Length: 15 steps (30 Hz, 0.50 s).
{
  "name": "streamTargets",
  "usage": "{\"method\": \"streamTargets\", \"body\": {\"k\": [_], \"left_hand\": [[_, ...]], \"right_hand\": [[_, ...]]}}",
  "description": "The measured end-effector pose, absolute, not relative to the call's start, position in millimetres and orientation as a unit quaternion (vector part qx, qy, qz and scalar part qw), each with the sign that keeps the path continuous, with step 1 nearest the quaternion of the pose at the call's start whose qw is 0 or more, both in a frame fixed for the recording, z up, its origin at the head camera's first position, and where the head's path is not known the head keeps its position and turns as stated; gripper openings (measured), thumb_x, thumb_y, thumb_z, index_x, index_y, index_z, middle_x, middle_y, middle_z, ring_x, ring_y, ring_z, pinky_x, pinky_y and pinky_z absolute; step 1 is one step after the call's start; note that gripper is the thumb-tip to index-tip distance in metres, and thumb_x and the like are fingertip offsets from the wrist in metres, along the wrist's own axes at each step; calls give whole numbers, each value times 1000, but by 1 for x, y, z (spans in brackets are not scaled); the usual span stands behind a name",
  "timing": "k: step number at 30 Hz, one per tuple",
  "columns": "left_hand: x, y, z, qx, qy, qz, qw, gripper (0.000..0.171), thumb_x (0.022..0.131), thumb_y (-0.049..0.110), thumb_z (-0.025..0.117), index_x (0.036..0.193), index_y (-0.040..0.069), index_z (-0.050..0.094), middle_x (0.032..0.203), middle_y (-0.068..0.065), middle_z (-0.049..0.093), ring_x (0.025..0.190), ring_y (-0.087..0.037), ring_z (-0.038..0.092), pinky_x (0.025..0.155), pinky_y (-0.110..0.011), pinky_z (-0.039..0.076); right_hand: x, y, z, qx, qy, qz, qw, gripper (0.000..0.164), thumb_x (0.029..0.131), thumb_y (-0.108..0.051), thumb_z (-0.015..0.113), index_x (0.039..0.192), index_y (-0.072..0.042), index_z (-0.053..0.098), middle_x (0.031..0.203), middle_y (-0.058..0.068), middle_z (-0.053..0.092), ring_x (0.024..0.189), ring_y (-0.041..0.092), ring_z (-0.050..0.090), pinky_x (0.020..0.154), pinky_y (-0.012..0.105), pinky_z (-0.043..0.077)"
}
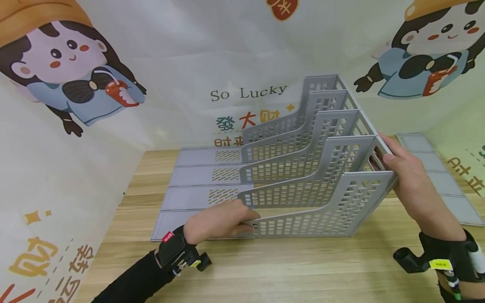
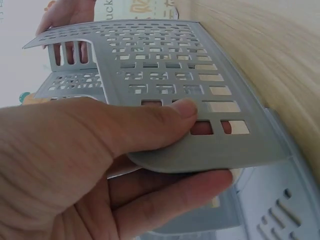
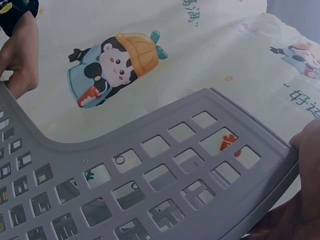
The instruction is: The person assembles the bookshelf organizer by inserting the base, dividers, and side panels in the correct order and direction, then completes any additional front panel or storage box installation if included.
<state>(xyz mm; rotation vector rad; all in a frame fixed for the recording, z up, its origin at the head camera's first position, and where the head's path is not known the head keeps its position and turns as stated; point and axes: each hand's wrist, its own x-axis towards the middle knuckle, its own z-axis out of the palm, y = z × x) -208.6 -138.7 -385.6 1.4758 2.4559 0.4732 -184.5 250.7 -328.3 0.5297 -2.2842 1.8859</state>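
Observation:
A grey plastic file rack [image 1: 337,212] with several perforated upright dividers stands in the middle of the wooden table. My left hand [image 1: 223,219] pinches the low front end of its nearest side panel. In the left wrist view, the thumb [image 2: 165,120] lies on the panel's outer face and the fingers [image 2: 175,197] are below its edge. At the rack's tall back, my right hand [image 1: 417,185] grips the rear edge with the thumb on the near side; some of its fingers are hidden behind the slotted back. A flat grey panel [image 1: 185,193] with slanted slots lies at the rack's left.
Another flat grey panel [image 1: 441,176] lies on the table at the right, beyond my right hand. A printed cloth [image 1: 182,54] with cartoon figures covers the walls behind and beside the wooden table [image 1: 288,265]. Each wrist wears a black strap with a camera.

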Motion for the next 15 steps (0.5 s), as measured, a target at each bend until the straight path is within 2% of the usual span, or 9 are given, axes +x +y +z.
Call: {"method": "streamTargets", "body": {"k": [4,6,9,12,13,15], "left_hand": [[-209,-138,-389,507,837,170,115,33,96,8,72,75,17,48,63,10,27,56,-1,29,54,-19,25],[-209,-140,-389,505,835,177,124,29,96,10,72,78,16,51,63,8,31,56,-3,30,55,-20,24],[-213,-152,-390,477,836,214,168,9,98,18,71,98,12,66,77,5,59,66,-1,51,61,-16,40],[-220,-180,-391,383,867,257,191,36,99,30,69,125,6,65,107,-6,71,93,-14,67,82,-27,54],[-225,-193,-392,341,884,266,180,43,100,34,68,132,5,62,117,-10,70,104,-21,68,88,-35,55],[-234,-222,-397,248,920,264,147,54,102,40,62,139,1,55,125,-20,65,114,-34,64,94,-47,52]], "right_hand": [[-186,252,-330,184,-749,633,70,50,112,-17,29,161,-11,30,160,15,29,144,26,31,98,14,38],[-186,250,-331,194,-734,647,74,49,112,-19,30,160,-10,32,159,13,31,145,27,30,102,15,36],[-183,246,-333,222,-697,678,69,52,112,-29,30,161,-10,31,159,13,31,147,30,26,112,27,30],[-182,245,-342,249,-652,715,37,63,110,-47,28,163,-13,24,166,11,20,151,29,15,119,38,18],[-182,245,-348,257,-638,725,25,67,109,-52,25,164,-14,19,168,11,14,152,29,9,120,42,13],[-185,249,-363,262,-614,745,-4,68,108,-55,21,165,-20,12,170,7,2,153,27,-1,120,41,4]]}}
